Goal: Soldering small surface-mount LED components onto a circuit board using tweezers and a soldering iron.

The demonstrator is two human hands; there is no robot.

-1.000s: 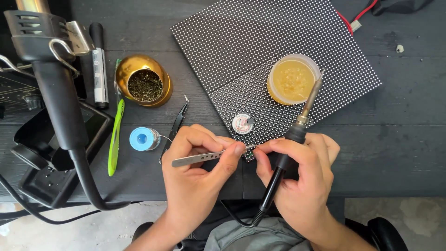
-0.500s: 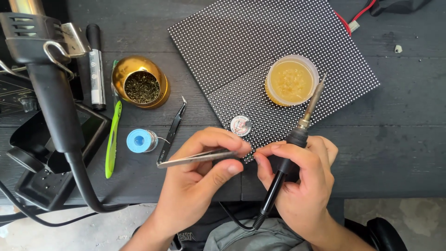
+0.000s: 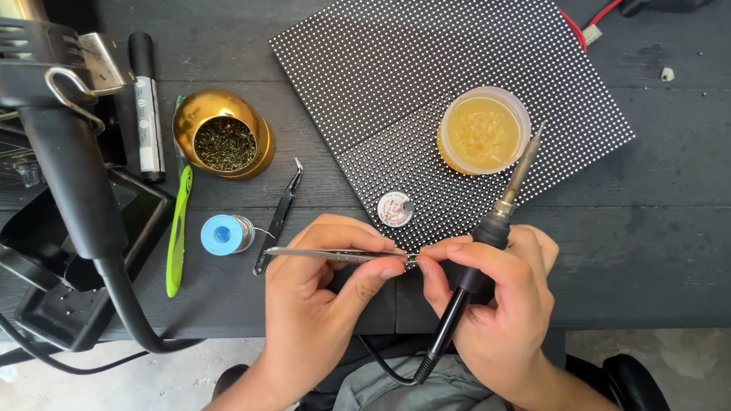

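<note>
Nearest the camera, the left hand pinches a pair of silver tweezers between thumb and fingers, held level with the points toward the right. The right hand is closed around the black handle of a soldering iron, whose metal tip slants up and away over the panel; its cord runs down past the table edge. The right thumb and forefinger press together just at the tweezer points, where a tiny dark part sits between them, too small to make out. Both hands meet at the near edge of the dark wooden table.

Just beyond the knuckles lies a small round tin on the black dotted panel, which lies at an angle across the middle of the table. Further along the panel stands a clear tub of yellowish paste, close beside the iron's tip.

Left of the hands lie a blue spool of solder wire, black tweezers and a green-handled tool. Behind these sits a gold bowl of brass wool and a black marker. A black stand with a thick hose blocks the far left. Red wires leave the panel's far corner.
</note>
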